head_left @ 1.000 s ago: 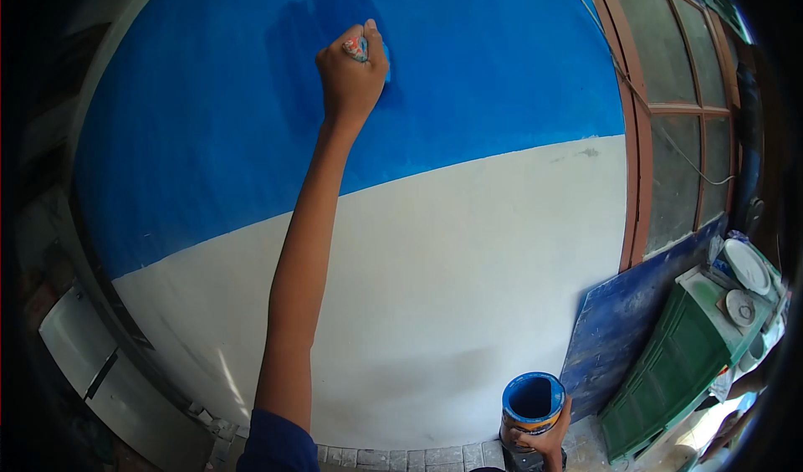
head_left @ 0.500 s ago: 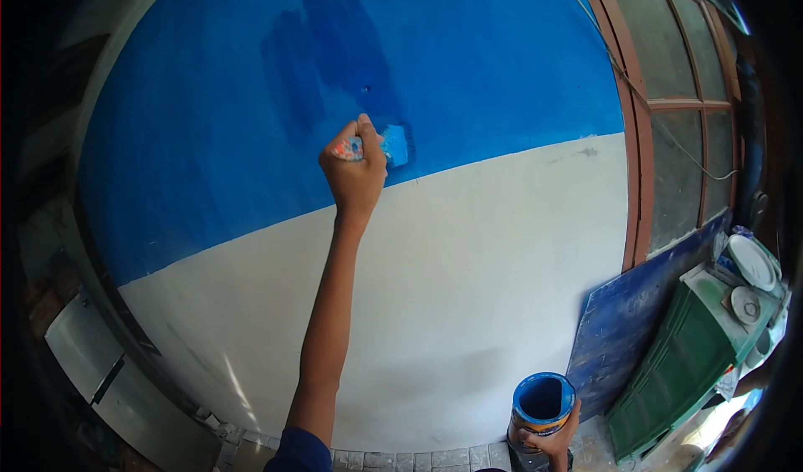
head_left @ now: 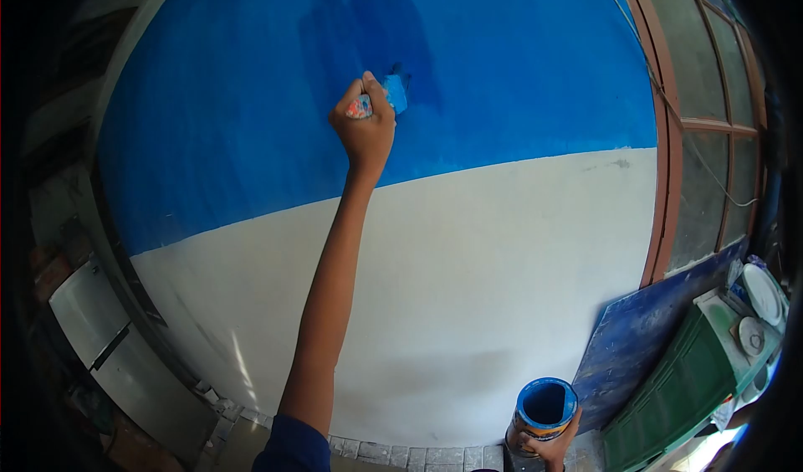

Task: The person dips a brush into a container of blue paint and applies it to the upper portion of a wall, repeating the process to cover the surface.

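My left hand [head_left: 365, 129] is closed around the speckled handle of a paintbrush, whose blue-coated head [head_left: 396, 94] is against the blue part of the wall [head_left: 519, 62]. Around and above the brush lies a darker blue patch [head_left: 389, 28]. Low in the view, my right hand [head_left: 552, 447] grips a paint can [head_left: 548, 403] from its side. Blue paint coats the can's rim and inside; its lower part is partly hidden by my fingers.
Below the blue, the wall is white [head_left: 485, 263]. A brown-framed window [head_left: 707, 129] stands at the right, with a blue board [head_left: 619, 330] and a green cabinet [head_left: 677, 380] below. A silver fridge [head_left: 125, 371] is at the lower left.
My left hand and the brush have moved up along the blue wall. The view has shifted, so the wall and window appear further right. My right hand still holds the can.
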Motion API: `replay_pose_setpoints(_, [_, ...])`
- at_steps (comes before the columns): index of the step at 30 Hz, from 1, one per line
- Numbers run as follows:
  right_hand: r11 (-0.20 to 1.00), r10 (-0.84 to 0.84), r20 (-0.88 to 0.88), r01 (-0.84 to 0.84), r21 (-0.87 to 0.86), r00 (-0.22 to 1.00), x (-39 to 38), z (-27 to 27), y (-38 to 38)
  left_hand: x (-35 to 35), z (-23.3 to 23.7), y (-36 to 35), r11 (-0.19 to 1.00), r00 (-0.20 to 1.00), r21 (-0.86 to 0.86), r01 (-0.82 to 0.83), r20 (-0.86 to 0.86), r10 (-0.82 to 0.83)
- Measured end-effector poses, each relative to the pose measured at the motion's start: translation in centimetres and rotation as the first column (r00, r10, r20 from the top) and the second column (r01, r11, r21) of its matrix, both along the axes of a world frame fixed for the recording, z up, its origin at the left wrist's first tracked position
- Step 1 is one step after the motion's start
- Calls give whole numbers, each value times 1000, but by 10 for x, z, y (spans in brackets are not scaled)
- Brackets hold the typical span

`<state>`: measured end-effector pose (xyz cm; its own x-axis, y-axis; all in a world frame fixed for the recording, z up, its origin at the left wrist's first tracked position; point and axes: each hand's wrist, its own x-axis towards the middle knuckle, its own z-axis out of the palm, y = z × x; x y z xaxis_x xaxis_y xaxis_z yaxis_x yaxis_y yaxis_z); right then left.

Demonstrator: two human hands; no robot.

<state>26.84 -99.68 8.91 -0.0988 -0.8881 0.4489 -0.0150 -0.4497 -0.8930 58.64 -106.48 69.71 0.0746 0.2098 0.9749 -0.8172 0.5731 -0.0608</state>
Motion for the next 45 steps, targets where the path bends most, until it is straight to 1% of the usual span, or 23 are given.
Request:
replay_pose_setpoints(1, [991, 127, -5, -126, 50, 992, -1, 35, 4, 1, -17, 1, 999, 999, -2, 40, -15, -40])
replay_pose_setpoints(3, [963, 254, -1, -253, 89, 967, 6, 57, 3, 13, -46, -3, 999, 999, 12, 36, -26, -36])
replay_pose_setpoints(5, [959, 275, 22, -276, 64, 961, 9, 46, 0, 16, -71, 11, 999, 998, 25, 35, -46, -34])
replay_pose_setpoints(6, [958, 282, 29, -283, 50, 959, 11, 37, -3, 12, -79, 24, 971, 966, 127, 201, -193, -174])
replay_pose_setpoints(7, [984, 175, -1, -175, 16, 985, 15, 11, -5, 10, -82, 32, 905, 893, 201, 374, -342, -293])
replay_pose_setpoints(8, [993, 120, -16, -120, -6, 993, 18, 2, -9, 11, -81, 38, 906, 893, 192, 377, -337, -300])
replay_pose_setpoints(11, [987, 24, 12, -22, -160, 1000, 24, -4, -13, 24, -79, 57, 828, 747, 140, 543, -532, -399])
replay_pose_setpoints(14, [957, 6, -4, -6, -290, 1000, 26, -38, -25, 27, -54, 72, 899, 863, 138, 415, -373, -341])
replay_pose_setpoints(15, [898, -4, 2, 5, -439, 1000, 27, -69, -34, 31, -44, 72, 901, 861, 133, 413, -379, -339])
replay_pose_setpoints(16, [786, -11, 13, 16, -618, 1000, 28, -110, -49, 38, -31, 70, 970, 970, 163, 181, -195, -148])
replay_pose_setpoints(17, [786, -8, 10, 12, -619, 1000, 31, -132, -54, 45, -16, 69, 987, 998, 147, -64, -1, 65])
replay_pose_setpoints(18, [771, -29, -34, 0, -637, 999, 32, -148, -57, 51, 1, 66, 987, 998, 147, -64, -5, 66])
replay_pose_setpoints(20, [755, -54, -80, -12, -656, 995, 31, -153, -59, 60, 34, 60, 905, 897, 98, -415, 215, 388])
replay_pose_setpoints(21, [758, -34, -43, -2, -652, 998, 34, -151, -59, 61, 49, 59, 906, 898, 95, -412, 214, 385])
replay_pose_setpoints(23, [769, 3, 28, 15, -639, 1000, 37, -145, -51, 58, 72, 57, 829, 755, -17, -558, 404, 516])
replay_pose_setpoints(24, [821, -1, 14, 8, -571, 1000, 38, -125, -45, 56, 80, 54, 833, 757, -19, -553, 405, 512])
replay_pose_setpoints(26, [932, 8, -28, -18, -361, 1000, 37, -72, -29, 54, 88, 45, 738, 625, -48, -673, 498, 602])
replay_pose_setpoints(30, [987, 23, -62, -33, -159, 998, 35, -17, -12, 64, 87, 22, 723, 555, -51, -689, 605, 571])
replay_pose_setpoints(33, [995, 9, -94, -19, -102, 996, 36, 1, 0, 55, 64, 26, 744, 606, 65, -665, 630, 486])
replay_pose_setpoints(35, [997, 24, -87, -31, -69, 996, 40, 27, 9, 60, 43, 28, 716, 522, 40, -697, 713, 468])
replay_pose_setpoints(38, [989, 145, 41, -145, 10, 989, 42, 70, 5, 63, 7, 37, 667, 477, 94, -739, 773, 418])
replay_pose_setpoints(42, [985, 170, 20, -170, 13, 985, 55, 89, 9, 51, -23, 66, 595, 456, 166, -786, 807, 377])
replay_pose_setpoints(45, [979, 203, 13, -203, -16, 979, 67, 85, 8, 64, -25, 70, 702, 444, 89, -707, 827, 343])
